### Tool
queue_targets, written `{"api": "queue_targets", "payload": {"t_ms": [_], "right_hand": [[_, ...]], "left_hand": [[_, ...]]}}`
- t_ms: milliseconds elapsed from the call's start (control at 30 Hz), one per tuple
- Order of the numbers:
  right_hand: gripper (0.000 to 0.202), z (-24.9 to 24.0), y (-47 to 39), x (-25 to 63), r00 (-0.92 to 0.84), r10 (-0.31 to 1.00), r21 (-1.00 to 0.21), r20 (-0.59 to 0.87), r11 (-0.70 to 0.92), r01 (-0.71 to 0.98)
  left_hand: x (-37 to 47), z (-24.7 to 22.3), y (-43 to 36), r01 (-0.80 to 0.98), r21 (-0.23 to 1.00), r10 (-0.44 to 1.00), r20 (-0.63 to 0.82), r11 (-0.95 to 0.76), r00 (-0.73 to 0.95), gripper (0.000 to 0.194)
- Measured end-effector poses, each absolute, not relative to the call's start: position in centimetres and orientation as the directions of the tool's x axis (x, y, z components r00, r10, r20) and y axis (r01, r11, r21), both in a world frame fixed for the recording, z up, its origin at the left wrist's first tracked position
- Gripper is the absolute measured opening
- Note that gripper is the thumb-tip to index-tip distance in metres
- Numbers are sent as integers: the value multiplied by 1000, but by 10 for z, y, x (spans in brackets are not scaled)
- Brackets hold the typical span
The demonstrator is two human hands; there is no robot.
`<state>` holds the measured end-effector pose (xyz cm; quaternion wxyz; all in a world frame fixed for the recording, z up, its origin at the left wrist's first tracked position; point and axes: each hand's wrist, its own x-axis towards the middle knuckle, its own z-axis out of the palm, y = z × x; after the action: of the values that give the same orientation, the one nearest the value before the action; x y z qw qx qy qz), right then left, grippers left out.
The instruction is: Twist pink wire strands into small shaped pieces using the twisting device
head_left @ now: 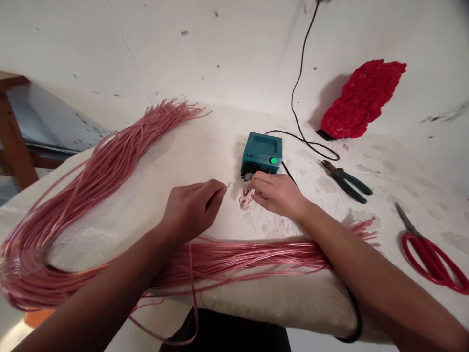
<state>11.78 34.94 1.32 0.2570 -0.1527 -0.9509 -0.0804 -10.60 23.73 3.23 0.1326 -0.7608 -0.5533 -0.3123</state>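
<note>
My left hand (pixel 194 208) is closed in a pinch on a pink wire (pixel 193 283), whose thin tip pokes out past the thumb and forefinger. The rest of that wire hangs down in a loop below my wrist. My right hand (pixel 276 192) has its fingers bent together just in front of a small teal box (pixel 262 149) with a lit green button. What those fingers hold, if anything, is hidden. By their tips lies a small pale-pink clump of bits (pixel 246 199), too unclear to name. A small gap separates my two hands.
A thick bundle of pink wires (pixel 110 166) curves round the left and passes under both forearms. Right of the box lie pliers (pixel 348 181) and red-handled scissors (pixel 428 254). A red ruffled object (pixel 364 100) leans on the wall. A black cable (pixel 301 73) runs down behind.
</note>
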Motion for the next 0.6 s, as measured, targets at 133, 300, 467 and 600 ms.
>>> {"api": "queue_targets", "payload": {"t_ms": [133, 300, 467, 600], "right_hand": [[23, 14, 349, 118, -821, 238, 64, 518, 947, 315], [32, 15, 346, 118, -805, 258, -37, 535, 958, 283], [22, 17, 345, 117, -764, 312, -154, 565, 949, 273], [23, 20, 345, 116, -773, 261, -93, 579, 962, 255]], "left_hand": [[-108, 27, 242, 927, 195, 798, 583, -319, 152, 18], [-106, 25, 242, 904, 253, 834, 524, -345, 172, 20], [-106, 22, 243, 892, 313, 860, 489, -326, 143, 20], [-109, 18, 245, 894, 322, 867, 481, -312, 130, 22]]}}
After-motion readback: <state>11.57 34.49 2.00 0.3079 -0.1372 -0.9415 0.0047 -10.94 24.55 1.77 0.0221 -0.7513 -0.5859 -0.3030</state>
